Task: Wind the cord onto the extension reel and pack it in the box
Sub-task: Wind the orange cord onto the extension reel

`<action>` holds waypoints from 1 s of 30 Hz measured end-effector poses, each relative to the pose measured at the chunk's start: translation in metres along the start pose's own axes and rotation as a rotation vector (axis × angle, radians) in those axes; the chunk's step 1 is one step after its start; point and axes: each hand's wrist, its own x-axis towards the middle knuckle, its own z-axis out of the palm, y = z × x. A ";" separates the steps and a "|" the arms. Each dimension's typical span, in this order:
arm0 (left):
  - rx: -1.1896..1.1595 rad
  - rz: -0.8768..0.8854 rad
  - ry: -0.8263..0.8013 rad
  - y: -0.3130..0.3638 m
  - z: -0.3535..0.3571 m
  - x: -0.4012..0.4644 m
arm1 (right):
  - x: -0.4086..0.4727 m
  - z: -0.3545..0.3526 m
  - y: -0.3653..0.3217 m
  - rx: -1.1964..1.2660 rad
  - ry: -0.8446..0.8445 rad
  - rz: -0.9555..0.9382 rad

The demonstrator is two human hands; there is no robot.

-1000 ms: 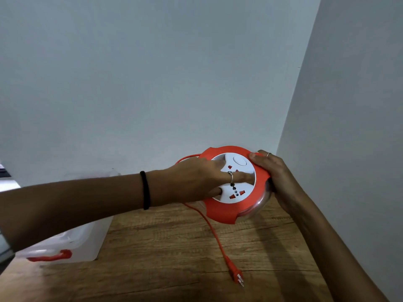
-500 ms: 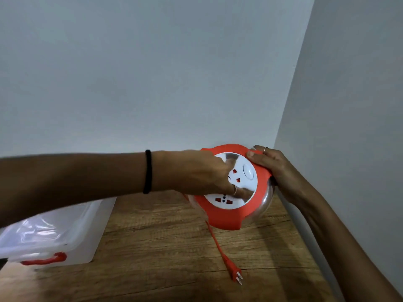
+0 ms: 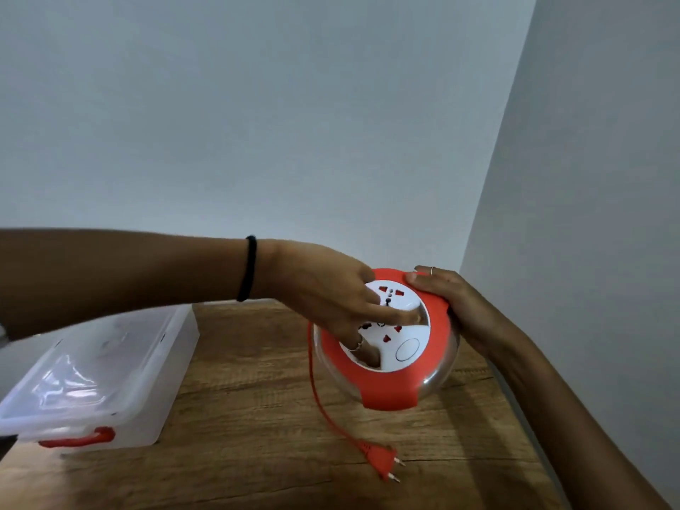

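Note:
A round extension reel (image 3: 412,384) with a red rim, a clear body and a white socket disc is held tilted above the wooden table. My right hand (image 3: 452,307) grips its far right edge, thumb on the red rim. My left hand (image 3: 331,296) lies across the white disc, with fingers hooked into its recesses. A short length of red cord (image 3: 323,406) hangs from the reel's left side down to the table. It ends in a red two-pin plug (image 3: 382,460) lying on the wood.
A translucent plastic box (image 3: 110,380) with its lid on and a red latch (image 3: 79,439) sits at the left of the wooden table (image 3: 257,436). Grey walls meet in a corner close behind and to the right of the reel.
My left hand has turned the white disc round, so the round button has gone from the top to the lower right. The loose cord has grown shorter and the plug has slid a little.

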 end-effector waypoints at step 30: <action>-0.522 -0.799 0.092 0.038 0.022 0.013 | -0.008 0.023 0.007 0.012 0.246 0.032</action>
